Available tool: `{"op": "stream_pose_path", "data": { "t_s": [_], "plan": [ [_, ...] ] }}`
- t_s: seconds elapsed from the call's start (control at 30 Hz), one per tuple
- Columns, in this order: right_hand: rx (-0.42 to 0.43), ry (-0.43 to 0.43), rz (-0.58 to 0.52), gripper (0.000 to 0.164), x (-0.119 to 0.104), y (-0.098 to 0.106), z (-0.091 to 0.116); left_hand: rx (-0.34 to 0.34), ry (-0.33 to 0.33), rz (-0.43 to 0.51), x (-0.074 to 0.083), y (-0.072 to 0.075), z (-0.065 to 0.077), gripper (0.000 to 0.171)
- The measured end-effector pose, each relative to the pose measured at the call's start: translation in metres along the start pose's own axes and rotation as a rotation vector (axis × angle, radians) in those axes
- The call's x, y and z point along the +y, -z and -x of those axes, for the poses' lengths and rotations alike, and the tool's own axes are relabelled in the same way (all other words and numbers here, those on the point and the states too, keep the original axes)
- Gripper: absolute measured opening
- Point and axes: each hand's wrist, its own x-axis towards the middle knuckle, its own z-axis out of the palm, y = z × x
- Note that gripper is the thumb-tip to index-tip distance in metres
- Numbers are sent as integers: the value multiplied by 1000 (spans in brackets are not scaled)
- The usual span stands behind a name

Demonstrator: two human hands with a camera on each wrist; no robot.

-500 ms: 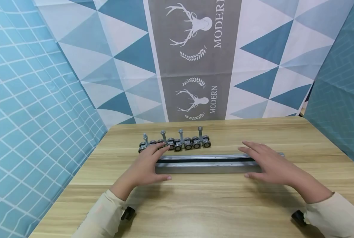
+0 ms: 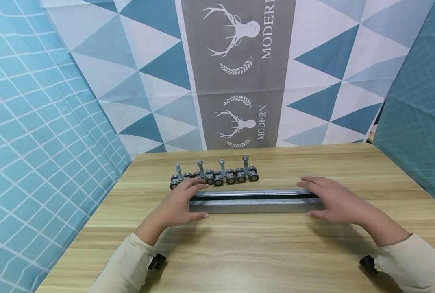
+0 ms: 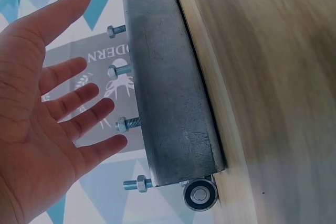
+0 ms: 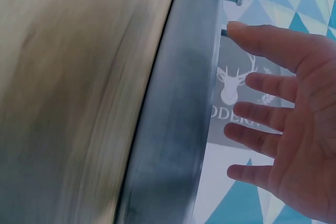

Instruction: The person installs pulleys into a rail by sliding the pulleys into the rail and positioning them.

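A grey metal channel rail (image 2: 257,206) lies lengthwise across the wooden table, its slot facing up. Over its left end my left hand (image 2: 180,202) hovers with fingers spread, thumb on the near side. My right hand (image 2: 336,201) is held the same way above the right end, covering most of that end in the head view. Both wrist views show relaxed, empty fingers apart from the rail's side wall (image 3: 165,77). Behind the rail stands a row of several roller trolleys (image 2: 230,176), each with an upright bolt; the leftmost is partly hidden by the left hand.
The wooden table (image 2: 239,252) reaches back to a hanging cloth (image 2: 235,93) with triangles and deer heads. Blue checked cloth (image 2: 38,142) hangs at the left and a teal one (image 2: 418,106) at the right. A black strap piece (image 2: 157,261) sits at the left cuff.
My right hand has shifted a little to the right along the rail. The left hand has drifted very slightly. Rail and trolleys stay where they were.
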Motion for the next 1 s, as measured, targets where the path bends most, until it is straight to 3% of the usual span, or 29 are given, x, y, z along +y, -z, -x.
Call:
{"op": "stream_pose_path", "data": {
  "t_s": [1.0],
  "plan": [
    [-173,-159,-59,74,36,5,4,-65,17,27,0,6,-2,75]
  ]
}}
